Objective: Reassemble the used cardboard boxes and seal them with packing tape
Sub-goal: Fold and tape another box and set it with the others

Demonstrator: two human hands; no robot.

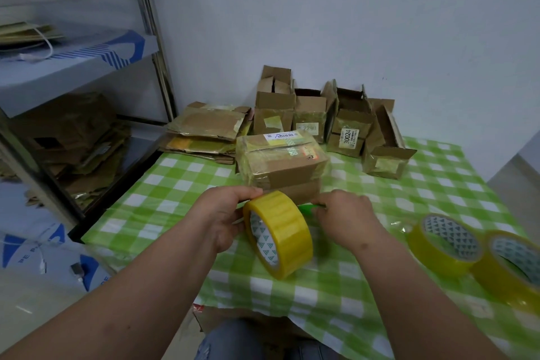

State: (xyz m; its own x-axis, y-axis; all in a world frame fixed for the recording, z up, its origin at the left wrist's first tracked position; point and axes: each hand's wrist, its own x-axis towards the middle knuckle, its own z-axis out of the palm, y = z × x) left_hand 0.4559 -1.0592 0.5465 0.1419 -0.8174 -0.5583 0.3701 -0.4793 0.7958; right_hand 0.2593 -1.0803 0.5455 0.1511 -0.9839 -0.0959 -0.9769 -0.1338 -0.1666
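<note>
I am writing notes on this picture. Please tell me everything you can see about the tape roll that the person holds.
The tape roll is wide, wound with glossy yellowish clear tape on a white core printed with small green triangles. It looks nearly full. It stands on edge, tilted, above the green checked tablecloth, just before a closed box. The left hand grips its upper left side; the right hand, holding something green, is at its upper right.

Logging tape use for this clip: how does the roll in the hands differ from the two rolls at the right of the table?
The held roll is gripped by the left hand and stands on edge; the two spare rolls lie untouched on the tablecloth. The held roll sits before the box; the spares lie far right, one cut off by the frame. All three are yellowish with patterned cores.
</note>
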